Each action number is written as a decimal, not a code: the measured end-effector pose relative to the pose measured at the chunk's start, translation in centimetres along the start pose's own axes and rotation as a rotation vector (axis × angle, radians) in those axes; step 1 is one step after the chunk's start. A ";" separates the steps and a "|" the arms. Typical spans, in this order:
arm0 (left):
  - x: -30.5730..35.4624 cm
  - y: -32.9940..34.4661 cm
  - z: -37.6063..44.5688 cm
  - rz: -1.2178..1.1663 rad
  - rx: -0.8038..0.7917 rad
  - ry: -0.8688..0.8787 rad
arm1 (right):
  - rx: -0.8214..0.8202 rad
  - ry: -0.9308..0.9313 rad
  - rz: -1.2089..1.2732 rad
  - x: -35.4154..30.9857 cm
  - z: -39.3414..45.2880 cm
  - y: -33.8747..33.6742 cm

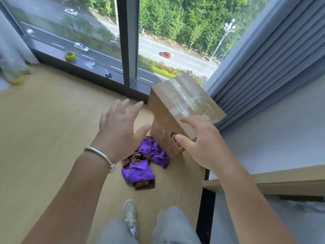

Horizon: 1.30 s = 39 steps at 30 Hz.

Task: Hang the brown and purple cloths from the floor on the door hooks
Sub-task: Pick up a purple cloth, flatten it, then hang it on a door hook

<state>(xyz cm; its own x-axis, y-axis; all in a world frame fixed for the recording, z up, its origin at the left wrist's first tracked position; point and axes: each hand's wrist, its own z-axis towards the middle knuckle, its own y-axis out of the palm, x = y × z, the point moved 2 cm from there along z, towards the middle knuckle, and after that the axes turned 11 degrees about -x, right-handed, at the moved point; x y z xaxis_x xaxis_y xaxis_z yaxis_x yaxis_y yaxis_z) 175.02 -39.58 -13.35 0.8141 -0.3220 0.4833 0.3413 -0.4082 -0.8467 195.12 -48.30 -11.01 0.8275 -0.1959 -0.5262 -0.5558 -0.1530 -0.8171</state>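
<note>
Bare forearms, grey trousers

A silver bangle (101, 156) circles the left wrist; loose grey trousers (173, 226) and a pale laced sneaker (130, 215) show below.

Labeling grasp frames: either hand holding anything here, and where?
Nothing held. Left hand and right hand are both open, above the purple and brown cloths on the floor.

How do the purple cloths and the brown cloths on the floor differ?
The purple cloths lie mostly on top, bright and well exposed; the brown cloths sit largely beneath, dark, showing only at the edges. Purple reaches nearer the cardboard box; brown shows nearer the shoe. Both are crumpled together in one pile, untouched by either hand.
</note>
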 end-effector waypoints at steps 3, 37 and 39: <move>-2.3 1.6 1.0 -0.007 -0.022 -0.120 | -0.125 -0.046 -0.020 1.1 3.8 2.3; -36.2 60.8 13.4 -0.410 -0.331 -0.607 | -0.833 -0.189 -0.234 34.0 28.9 58.2; -39.1 63.9 13.9 -0.415 -0.344 -0.628 | -0.859 -0.232 -0.263 34.6 30.5 62.0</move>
<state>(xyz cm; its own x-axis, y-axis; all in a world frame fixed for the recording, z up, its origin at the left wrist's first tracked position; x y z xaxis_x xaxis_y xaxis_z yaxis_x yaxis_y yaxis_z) 171.51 -41.23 -89.41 0.7995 0.4082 0.4407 0.5919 -0.6603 -0.4622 191.68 -35.04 -87.04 0.8790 0.1314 -0.4583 -0.1394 -0.8483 -0.5108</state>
